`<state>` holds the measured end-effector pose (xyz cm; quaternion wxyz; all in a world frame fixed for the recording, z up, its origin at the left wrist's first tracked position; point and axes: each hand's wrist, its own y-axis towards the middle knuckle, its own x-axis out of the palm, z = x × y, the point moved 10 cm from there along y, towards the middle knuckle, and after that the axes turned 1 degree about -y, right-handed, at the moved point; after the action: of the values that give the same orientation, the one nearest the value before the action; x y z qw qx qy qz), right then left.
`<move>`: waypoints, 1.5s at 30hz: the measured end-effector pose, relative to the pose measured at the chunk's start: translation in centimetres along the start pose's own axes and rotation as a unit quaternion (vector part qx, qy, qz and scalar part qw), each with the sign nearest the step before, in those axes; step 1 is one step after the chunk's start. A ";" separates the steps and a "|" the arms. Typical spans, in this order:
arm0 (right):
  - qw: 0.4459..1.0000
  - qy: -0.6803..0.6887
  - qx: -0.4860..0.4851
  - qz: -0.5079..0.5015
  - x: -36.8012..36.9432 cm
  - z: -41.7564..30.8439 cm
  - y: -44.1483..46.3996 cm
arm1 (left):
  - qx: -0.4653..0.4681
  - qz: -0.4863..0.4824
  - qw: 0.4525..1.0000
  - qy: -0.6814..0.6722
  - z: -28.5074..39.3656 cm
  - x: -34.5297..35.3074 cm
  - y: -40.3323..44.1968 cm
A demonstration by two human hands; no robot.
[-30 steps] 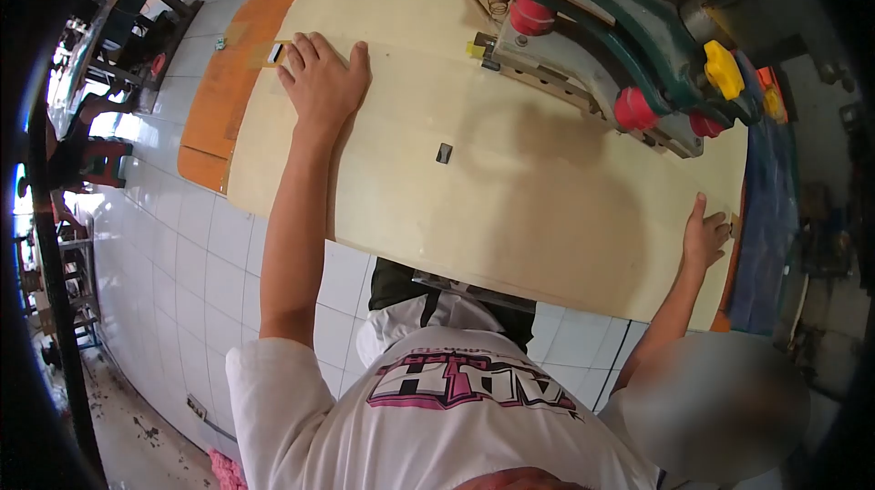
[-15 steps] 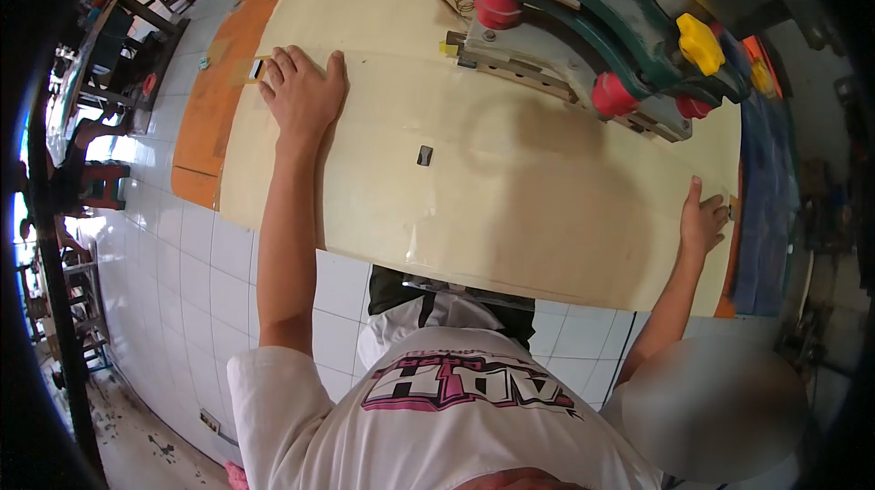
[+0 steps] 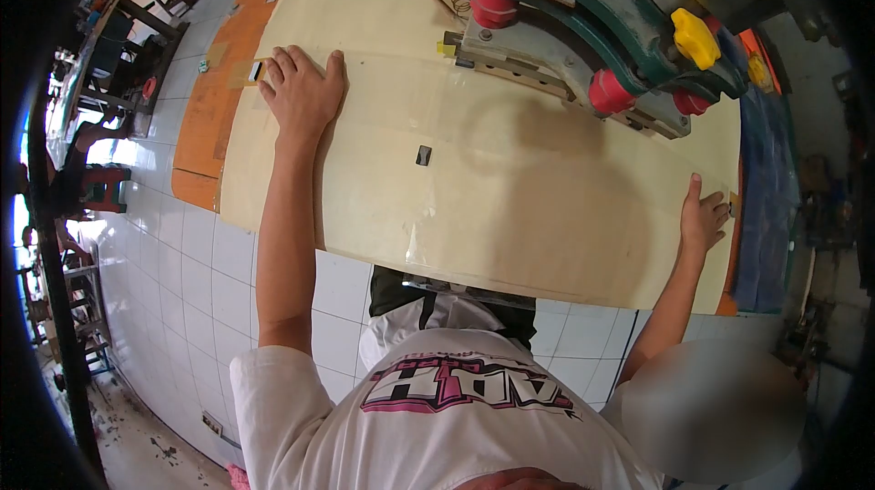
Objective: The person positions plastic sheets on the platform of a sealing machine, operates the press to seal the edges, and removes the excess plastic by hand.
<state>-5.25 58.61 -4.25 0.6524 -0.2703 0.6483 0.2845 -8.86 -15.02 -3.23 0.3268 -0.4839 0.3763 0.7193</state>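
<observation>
A large cream-coloured sheet [image 3: 392, 98] covers the board in front of me. My left hand [image 3: 301, 89] lies flat on its left part, fingers spread, the fingertips close to a small dark-and-white piece [image 3: 255, 72] with yellowish tape at the sheet's left edge. On the far right, my right hand [image 3: 703, 216] rests open with the thumb pointing up and the fingers towards the sheet's right edge. A small dark piece [image 3: 733, 206] sits beside those fingertips. Between both hands, a small dark rectangular patch [image 3: 424, 155] is on the sheet.
A green-armed machine [image 3: 583, 25] with red knobs [image 3: 612, 91] and a yellow knob [image 3: 696, 39] overhangs the back right of the sheet. Orange board [image 3: 199, 157] shows at the left, blue material [image 3: 766, 207] at the right. A red stool [image 3: 107, 187] stands on the tiled floor.
Both hands stay in place on the sheet. The view has shifted very slightly; nothing else has visibly moved.
</observation>
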 end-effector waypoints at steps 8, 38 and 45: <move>1.000 0.013 -0.004 0.012 0.0 0.2 -0.1 | -0.013 -0.015 1.000 0.009 0.1 0.2 -0.1; 1.000 0.026 -0.009 -0.006 -1.1 -0.9 -1.0 | -0.014 -0.032 0.998 0.046 -0.1 0.3 0.2; 0.999 0.035 -0.006 -0.006 -0.2 -1.1 0.3 | -0.021 -0.034 0.998 0.057 -0.4 0.6 0.2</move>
<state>-6.24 57.99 -4.10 0.6294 -0.2883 0.6673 0.2748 -9.07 -15.42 -3.87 0.3187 -0.5432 0.3621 0.6872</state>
